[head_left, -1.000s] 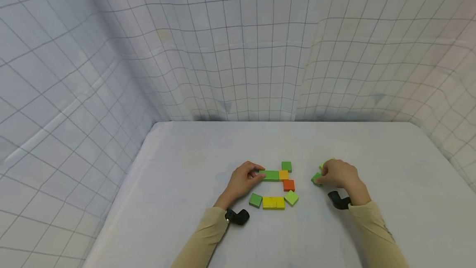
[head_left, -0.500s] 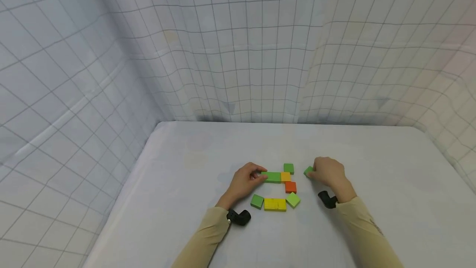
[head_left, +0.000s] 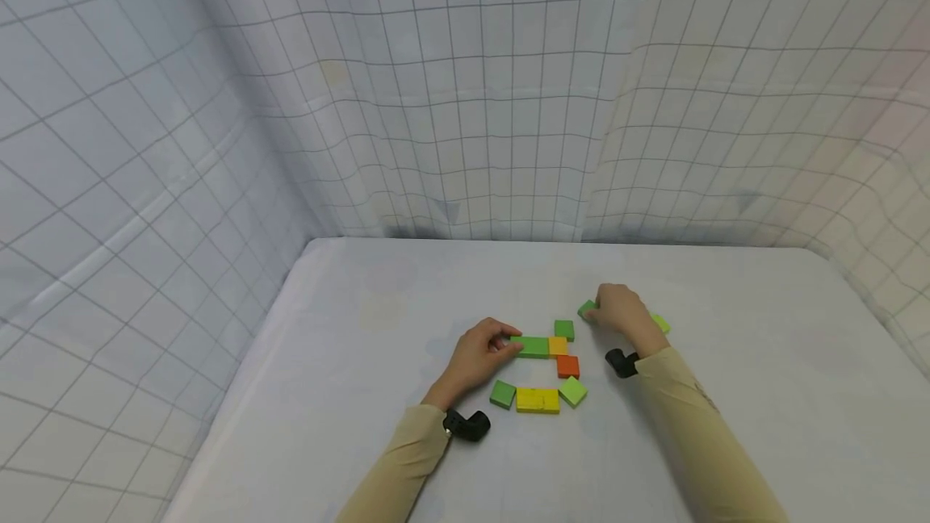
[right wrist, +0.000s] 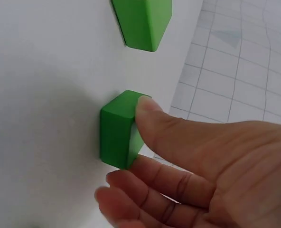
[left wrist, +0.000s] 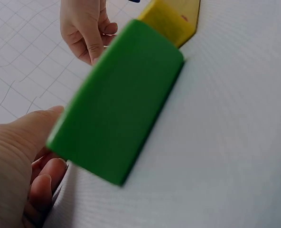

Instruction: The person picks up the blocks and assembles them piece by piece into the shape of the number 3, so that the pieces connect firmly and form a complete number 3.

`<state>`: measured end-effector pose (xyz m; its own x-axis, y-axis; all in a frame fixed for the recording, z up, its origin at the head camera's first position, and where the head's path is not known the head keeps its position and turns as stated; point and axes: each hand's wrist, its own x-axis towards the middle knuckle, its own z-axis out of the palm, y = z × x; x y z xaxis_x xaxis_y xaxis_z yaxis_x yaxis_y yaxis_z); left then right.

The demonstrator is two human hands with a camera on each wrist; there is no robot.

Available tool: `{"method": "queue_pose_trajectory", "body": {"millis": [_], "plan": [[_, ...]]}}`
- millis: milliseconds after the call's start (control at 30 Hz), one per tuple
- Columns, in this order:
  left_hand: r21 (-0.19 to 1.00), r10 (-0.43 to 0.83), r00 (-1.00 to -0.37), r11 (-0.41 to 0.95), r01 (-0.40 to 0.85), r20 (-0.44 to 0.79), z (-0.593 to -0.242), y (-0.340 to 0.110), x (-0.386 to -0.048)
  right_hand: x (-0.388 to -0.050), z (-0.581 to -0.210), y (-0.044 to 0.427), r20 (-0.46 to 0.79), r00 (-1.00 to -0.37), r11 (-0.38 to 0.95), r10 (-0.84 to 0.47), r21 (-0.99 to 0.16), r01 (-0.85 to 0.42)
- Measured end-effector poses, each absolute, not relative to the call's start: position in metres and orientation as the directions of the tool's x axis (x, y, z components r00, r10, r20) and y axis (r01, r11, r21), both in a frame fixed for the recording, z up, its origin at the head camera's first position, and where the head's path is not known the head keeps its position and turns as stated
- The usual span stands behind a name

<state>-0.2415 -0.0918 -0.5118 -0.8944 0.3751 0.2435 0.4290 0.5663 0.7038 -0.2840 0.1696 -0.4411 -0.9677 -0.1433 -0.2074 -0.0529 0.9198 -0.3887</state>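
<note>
Pinched between thumb and fingers of the right hand (head_left: 619, 313): a small green block (head_left: 588, 310), just left of the knuckles, beyond and slightly right of the back green block (head_left: 563, 331), with a gap between. Held askew, corner-on in the head view; too near square from there to show a clear long axis, and impossible to tell whether touching the table (head_left: 407, 281) or lifted a little. Nearer to that gap: the right hand, with the left hand (head_left: 475, 353) at the far end of the long green block (head_left: 530, 347). Running left to right there, meeting the orange block (head_left: 558, 347) at its right end. At the left end, left thumb and forefinger curved close; cannot tell whether pinching or merely touching. Compared with half a second ago, carried farther from the body and a little left, from beside the back green block to beyond it. Newly in sight by the right wrist: a lime block (head_left: 659, 323). Unchanged: left hand, red block (head_left: 568, 366) and yellow block (head_left: 538, 401).
</note>
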Motion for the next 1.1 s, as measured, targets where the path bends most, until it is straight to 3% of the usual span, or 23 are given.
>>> {"method": "queue_pose_trajectory", "body": {"millis": [567, 1100], "plan": [[0.695, 0.385, -0.886, 0.563, 0.447, 0.259, -0.514, -0.092, -0.243, -0.279, -0.450, 0.179, -0.276, -0.949, 0.809, -0.150, -0.587, 0.043], [0.701, 0.373, -0.894, 0.567, 0.432, 0.249, -0.514, -0.091, -0.242, -0.305, -0.465, 0.175, -0.297, -0.945, 0.737, -0.138, -0.668, 0.102]]}}
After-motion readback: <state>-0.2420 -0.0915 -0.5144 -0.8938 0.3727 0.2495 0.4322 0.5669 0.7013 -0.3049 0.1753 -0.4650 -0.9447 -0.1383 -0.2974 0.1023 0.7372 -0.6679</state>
